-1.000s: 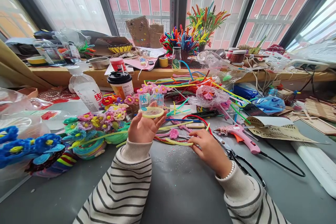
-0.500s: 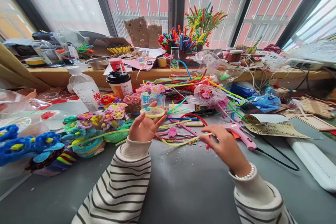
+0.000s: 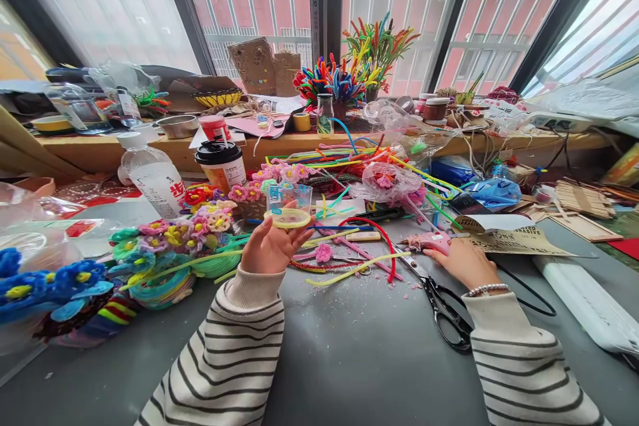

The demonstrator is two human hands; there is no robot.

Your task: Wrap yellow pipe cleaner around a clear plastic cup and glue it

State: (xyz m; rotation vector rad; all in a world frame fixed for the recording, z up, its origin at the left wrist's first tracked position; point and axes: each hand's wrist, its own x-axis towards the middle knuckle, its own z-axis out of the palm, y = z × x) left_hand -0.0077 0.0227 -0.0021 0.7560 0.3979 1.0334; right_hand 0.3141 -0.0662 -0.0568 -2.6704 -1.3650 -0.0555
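So, from the head cam: the left hand [image 3: 267, 249] is palm-up over the table [image 3: 349, 373], cradling a clear plastic cup [image 3: 303, 198] with a yellow band [image 3: 291, 217] around its lower end. Thumb's on one side and the other fingers are bent around the opposite side, so it's properly held. The right hand [image 3: 472, 263] is over on the right, closed over the grip of a pink glue gun [image 3: 423, 240], though the far fingertips are hidden. The gun's nozzle points left, toward the middle of the mess. Just below it there's a pair of black-handled scissors [image 3: 452, 319] on the table. Between the hands sit a loose yellow pipe cleaner [image 3: 344, 271], a bent red one [image 3: 387, 239] and a little pink fuzzy flower [image 3: 323, 252]. Way left, there's a bunch of blue fuzzy flowers [image 3: 60, 283].
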